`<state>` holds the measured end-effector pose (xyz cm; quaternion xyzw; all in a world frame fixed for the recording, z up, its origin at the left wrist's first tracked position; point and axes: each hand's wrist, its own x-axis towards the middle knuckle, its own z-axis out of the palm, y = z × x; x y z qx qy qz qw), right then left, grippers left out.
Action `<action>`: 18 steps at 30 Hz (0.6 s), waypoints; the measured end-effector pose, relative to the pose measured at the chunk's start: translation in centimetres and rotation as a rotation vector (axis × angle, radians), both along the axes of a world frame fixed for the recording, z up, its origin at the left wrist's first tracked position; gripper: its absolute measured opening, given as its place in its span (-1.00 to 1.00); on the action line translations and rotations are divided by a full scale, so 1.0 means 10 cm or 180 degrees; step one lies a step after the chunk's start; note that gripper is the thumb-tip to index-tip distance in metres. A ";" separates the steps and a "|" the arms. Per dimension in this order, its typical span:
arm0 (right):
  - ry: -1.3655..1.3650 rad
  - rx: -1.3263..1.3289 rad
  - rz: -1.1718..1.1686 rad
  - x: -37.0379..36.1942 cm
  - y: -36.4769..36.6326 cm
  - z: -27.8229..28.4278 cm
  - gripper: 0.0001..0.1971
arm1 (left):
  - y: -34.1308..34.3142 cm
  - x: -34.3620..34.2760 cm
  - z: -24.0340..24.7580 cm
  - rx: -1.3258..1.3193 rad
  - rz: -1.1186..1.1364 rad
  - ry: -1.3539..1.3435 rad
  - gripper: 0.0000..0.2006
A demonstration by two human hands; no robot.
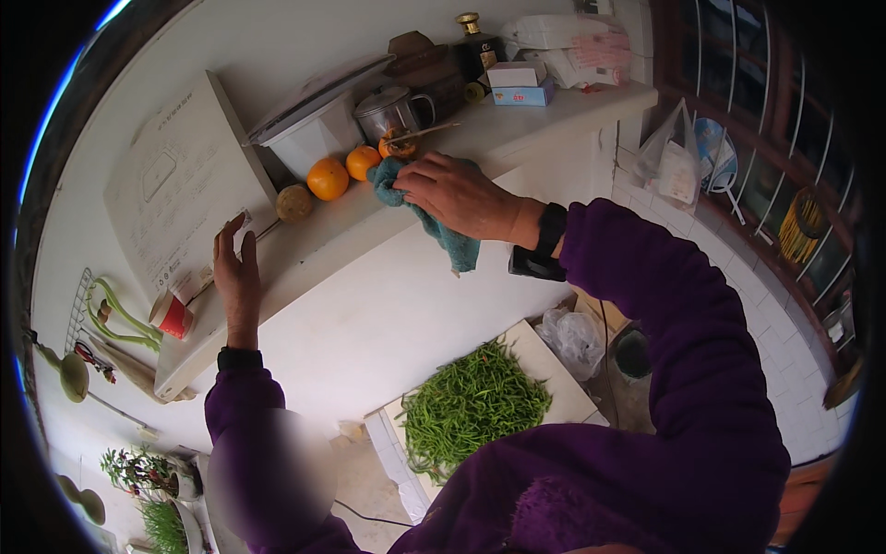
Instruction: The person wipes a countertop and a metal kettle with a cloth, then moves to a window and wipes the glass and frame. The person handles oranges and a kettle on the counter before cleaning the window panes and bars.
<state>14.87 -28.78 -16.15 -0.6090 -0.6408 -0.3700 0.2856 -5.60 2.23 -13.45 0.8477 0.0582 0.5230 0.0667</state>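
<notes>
Head-worn fisheye; looks down and forward from wearer's side of shelf [517,137], near; takes in front edge from left corner to right end; lines bow toward rim.

From my distant place, I can read no word or number with certainty. On the large white cardboard box [185,175] I see a line of dark characters near the top edge, smaller rows below, and little symbols at the lower corner. The blue-and-white carton [521,95] carries a small red mark on its front, too small for me to read.
</notes>
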 end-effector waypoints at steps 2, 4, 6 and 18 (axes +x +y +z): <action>0.0090 0.0103 0.0001 0.25 -0.33 0.02 -0.83 | -0.11 0.02 0.06 0.0077 0.0217 0.0065 -0.73; 0.0233 0.0028 -0.0226 0.50 -0.59 0.05 -0.81 | -0.30 0.04 0.14 0.0230 0.0567 0.0224 -0.74; 0.0399 -0.0206 -0.0499 0.76 -0.80 0.13 -0.80 | -0.61 0.20 0.16 0.0221 0.0237 0.0082 -0.74; 0.0650 -0.1221 -0.0092 1.47 -0.81 0.38 -0.70 | -1.96 1.82 0.17 0.0274 -0.0680 0.0887 -0.47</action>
